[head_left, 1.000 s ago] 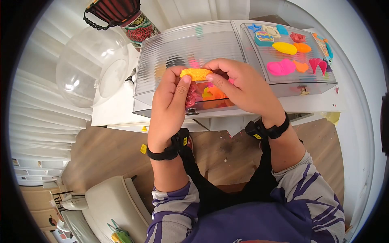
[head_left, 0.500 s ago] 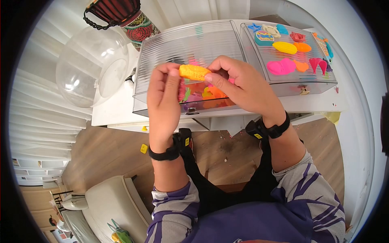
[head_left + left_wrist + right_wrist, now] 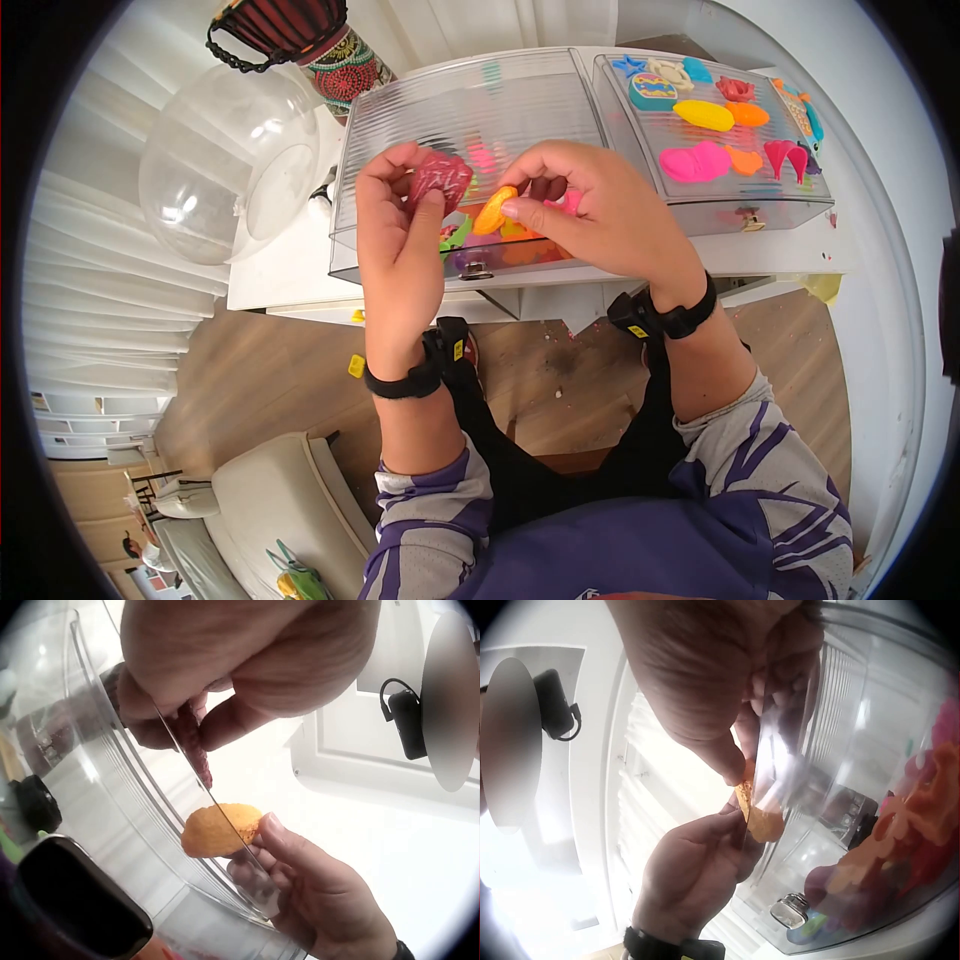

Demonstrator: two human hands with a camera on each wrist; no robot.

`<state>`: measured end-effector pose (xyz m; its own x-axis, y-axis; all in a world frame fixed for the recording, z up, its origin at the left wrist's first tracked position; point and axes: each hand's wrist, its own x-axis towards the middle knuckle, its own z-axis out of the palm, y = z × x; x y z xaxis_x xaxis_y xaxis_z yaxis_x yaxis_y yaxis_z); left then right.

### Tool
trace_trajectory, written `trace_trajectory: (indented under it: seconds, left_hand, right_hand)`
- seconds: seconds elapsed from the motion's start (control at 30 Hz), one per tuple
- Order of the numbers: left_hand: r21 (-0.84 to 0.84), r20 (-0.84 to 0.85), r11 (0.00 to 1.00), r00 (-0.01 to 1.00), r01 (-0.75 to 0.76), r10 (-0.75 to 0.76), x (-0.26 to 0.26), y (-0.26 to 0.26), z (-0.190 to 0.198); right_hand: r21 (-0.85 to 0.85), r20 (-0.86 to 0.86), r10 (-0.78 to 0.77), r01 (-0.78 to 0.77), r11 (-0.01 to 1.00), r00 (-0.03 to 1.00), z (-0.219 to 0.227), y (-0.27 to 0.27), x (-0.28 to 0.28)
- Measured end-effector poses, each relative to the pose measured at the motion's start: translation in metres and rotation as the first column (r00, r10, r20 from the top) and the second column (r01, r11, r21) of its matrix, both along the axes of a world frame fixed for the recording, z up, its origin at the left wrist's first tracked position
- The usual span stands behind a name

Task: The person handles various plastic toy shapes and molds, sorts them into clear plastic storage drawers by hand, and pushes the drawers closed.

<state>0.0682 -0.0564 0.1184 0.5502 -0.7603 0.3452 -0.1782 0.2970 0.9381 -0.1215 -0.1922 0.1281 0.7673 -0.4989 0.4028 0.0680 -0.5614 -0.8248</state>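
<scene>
Pinching red lump [image 3: 441,180] in closely curled left hand [image 3: 400,228] | gripping yellow piece [image 3: 492,212] between thumb and fingers of right hand [image 3: 592,208] | location: both near front of clear case [image 3: 455,95] | change: yellow piece released from left hand; judged as separate handling now

Head view from above, wrist views from close in.
The head view looks forward and down from the farthest off, wide and round-edged, reaching past the box [image 3: 555,130] to the floor [image 3: 270,370] and sofa [image 3: 280,490]. The left wrist view sits very near, the left hand [image 3: 398,250] large across its top and the box along its left; the right wrist view roughly mirrors it, the right hand [image 3: 605,212] large at the top and the box on its right. Each looks across at the opposite hand, with a blurred oval [image 3: 450,701] at the outer edge. All three views share both hands, the yellow piece [image 3: 494,210] and the box.
</scene>
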Motion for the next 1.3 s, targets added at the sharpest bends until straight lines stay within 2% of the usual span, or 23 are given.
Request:
trace_trajectory:
  seconds: [0.07,0.2,0.37,0.47,0.57,0.73,0.9,1.07,1.13,1.3]
  left_hand:
    - [-0.005,0.024,0.997,0.997,0.080,-0.080,0.005,0.000,-0.006]
    - [0.019,0.011,0.998,0.998,0.056,-0.056,0.005,-0.001,-0.005]
    - [-0.001,0.018,0.992,0.992,0.123,-0.123,-0.001,-0.001,0.000]
    - [0.030,0.000,0.991,0.992,0.127,-0.127,-0.003,-0.001,0.002]
    - [0.044,0.015,0.994,0.995,0.098,-0.098,-0.001,0.000,-0.001]
    - [0.066,0.022,0.989,0.990,0.135,-0.137,0.001,0.001,-0.004]
    - [0.078,0.053,0.987,0.988,0.140,-0.144,-0.001,0.001,-0.004]
    - [0.022,0.054,0.997,0.995,0.080,-0.082,-0.003,-0.002,-0.003]
    - [0.008,0.035,0.996,0.996,0.083,-0.084,-0.005,-0.003,-0.003]
    - [-0.010,0.025,0.996,0.996,0.090,-0.089,-0.003,-0.002,-0.004]
  right_hand:
    - [0.009,0.005,-0.002,0.002,1.000,1.000,0.000,0.000,0.000]
    - [-0.014,0.013,-0.012,0.012,1.000,1.000,0.001,0.001,0.000]
    - [0.011,0.016,-0.057,0.057,0.998,0.998,0.002,0.002,0.000]
    - [-0.023,0.026,-0.038,0.038,0.999,0.999,-0.004,-0.001,0.001]
    - [0.055,0.029,-0.027,0.026,0.998,0.999,-0.004,-0.001,0.001]
    - [0.022,0.037,-0.095,0.094,0.995,0.995,-0.008,-0.005,0.002]
    - [0.046,0.055,-0.086,0.084,0.995,0.995,-0.006,-0.004,0.002]
    - [0.082,0.105,-0.043,0.034,0.996,0.994,-0.008,-0.003,0.002]
    - [0.099,0.018,-0.008,0.006,0.995,1.000,-0.001,-0.001,-0.001]
    - [0.046,0.040,-0.018,0.017,0.999,0.999,-0.005,-0.002,0.000]
